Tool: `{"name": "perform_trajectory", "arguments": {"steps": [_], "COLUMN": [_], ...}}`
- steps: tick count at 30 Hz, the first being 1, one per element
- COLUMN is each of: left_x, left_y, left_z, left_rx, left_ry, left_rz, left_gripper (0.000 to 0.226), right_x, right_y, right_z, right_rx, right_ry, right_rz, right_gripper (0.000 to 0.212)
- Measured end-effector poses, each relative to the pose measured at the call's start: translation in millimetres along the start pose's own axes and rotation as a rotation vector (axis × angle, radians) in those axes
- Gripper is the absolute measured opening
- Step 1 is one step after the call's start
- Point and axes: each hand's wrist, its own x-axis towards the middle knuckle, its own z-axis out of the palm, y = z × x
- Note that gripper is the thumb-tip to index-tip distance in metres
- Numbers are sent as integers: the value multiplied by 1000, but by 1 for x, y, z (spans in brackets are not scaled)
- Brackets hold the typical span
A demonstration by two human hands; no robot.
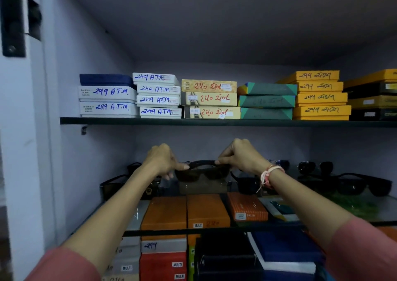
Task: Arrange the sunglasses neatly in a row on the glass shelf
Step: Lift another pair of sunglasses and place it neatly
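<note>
Seen from the head camera, a person in pink sleeves reaches both arms into a shelving unit and holds a pair of dark sunglasses (pixel 203 171) by its two ends just above the glass shelf (pixel 365 211). The left hand (pixel 163 159) pinches the left end of the frame, thumb (pixel 182 166) on the near side and the other fingers curled round the corner; the right hand (pixel 240 157) grips the right end along the top bar, fingertips (pixel 218 162) pressed on the frame. A pink and white thread band (pixel 268 174) circles the right wrist. The held pair faces the camera with its lenses roughly level, and whether it touches the glass cannot be told. More dark sunglasses stand on the same shelf: one pair at the far left (pixel 113 187), partly behind the left forearm, one just right of the held pair (pixel 247 183), and several further right (pixel 363 184), the nearest of them facing forward in a loose line. Through the glass, orange boxes (pixel 184 212) show on the level below, with red, grey and blue boxes (pixel 163 263) stacked lower still. On the upper shelf (pixel 193 121), stacks of white, tan, green and yellow boxes (pixel 209 99) carry handwritten labels.
</note>
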Motion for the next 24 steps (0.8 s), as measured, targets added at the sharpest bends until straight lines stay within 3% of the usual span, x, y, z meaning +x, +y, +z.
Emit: {"name": "perform_trajectory", "arguments": {"steps": [3, 6, 10, 14, 21, 24], "left_x": [1, 8, 17, 20, 21, 23], "left_y": [1, 2, 2, -3, -16, -18], "left_z": [-5, -8, -4, 9, 28, 31], "left_rx": [67, 155, 192, 201, 263, 282], "left_ry": [-8, 115, 164, 159, 103, 85], "left_rz": [-6, 7, -16, -74, -113, -120], "left_gripper": [35, 32, 27, 38, 20, 24], "right_x": [2, 6, 11, 9, 9, 10], "right_y": [1, 0, -2, 0, 5, 7], "right_z": [5, 7, 17, 33, 57, 61], "right_rx": [-4, 30, -19, -114, -189, -222], "right_ry": [99, 249, 296, 259, 144, 128], "right_rz": [18, 123, 211, 254, 276, 268], "right_gripper": [18, 18, 24, 22, 16, 10]}}
